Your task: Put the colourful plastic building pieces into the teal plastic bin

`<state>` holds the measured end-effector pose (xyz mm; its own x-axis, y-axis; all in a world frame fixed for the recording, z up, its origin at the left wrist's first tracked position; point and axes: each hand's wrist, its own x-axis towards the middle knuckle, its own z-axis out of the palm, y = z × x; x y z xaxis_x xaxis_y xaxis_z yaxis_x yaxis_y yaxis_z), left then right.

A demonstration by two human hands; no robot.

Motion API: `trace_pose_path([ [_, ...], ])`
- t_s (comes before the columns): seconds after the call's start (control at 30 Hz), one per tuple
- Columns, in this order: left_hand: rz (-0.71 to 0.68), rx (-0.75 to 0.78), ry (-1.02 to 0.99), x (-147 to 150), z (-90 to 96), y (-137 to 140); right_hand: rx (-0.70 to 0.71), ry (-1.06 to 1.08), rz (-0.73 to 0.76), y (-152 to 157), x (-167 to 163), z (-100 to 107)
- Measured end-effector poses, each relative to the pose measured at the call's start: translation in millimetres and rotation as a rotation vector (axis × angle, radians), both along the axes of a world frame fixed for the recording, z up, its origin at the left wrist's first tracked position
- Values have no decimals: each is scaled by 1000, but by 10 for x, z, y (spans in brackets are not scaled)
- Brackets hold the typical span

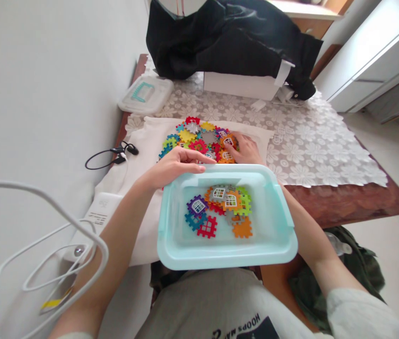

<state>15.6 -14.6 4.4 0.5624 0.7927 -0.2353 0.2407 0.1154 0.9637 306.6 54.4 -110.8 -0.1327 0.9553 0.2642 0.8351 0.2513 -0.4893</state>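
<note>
Here's the desk [344, 209], and across its near edge sits the light-blue tub [270, 221], long axis left to right, open face tilted wearerward, toothed tiles [242, 228] inside. Beyond, a tile pile [187, 136]. Left hand [178, 164] at the tub's far rim, right hand [248, 148] touching an orange tile [226, 157]; can't tell whether either grips.

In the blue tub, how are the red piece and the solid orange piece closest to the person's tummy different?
The red piece is red, while the orange piece is orange. The red piece has window-like openings; the orange piece looks solid. In the picture, the red piece lies further left than the orange piece. Both have toothed edges and lie inside the light blue tub.
</note>
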Motion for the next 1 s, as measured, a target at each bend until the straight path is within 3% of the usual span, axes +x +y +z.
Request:
trace_pose_path([
  [0.37, 6, -19, -1, 0, -11, 0, 130, 235, 44, 42, -1, 75],
  [0.7, 3, -39, -9, 5, 15, -4, 21, 504, 138, 42, -3, 99],
  [0.87, 7, -26, -10, 19, 37, -6, 54, 724, 126, 16, 3, 245],
  [1.0, 1, -31, -12, 17, 32, -7, 15, 904, 255, -88, 49, 412],
])
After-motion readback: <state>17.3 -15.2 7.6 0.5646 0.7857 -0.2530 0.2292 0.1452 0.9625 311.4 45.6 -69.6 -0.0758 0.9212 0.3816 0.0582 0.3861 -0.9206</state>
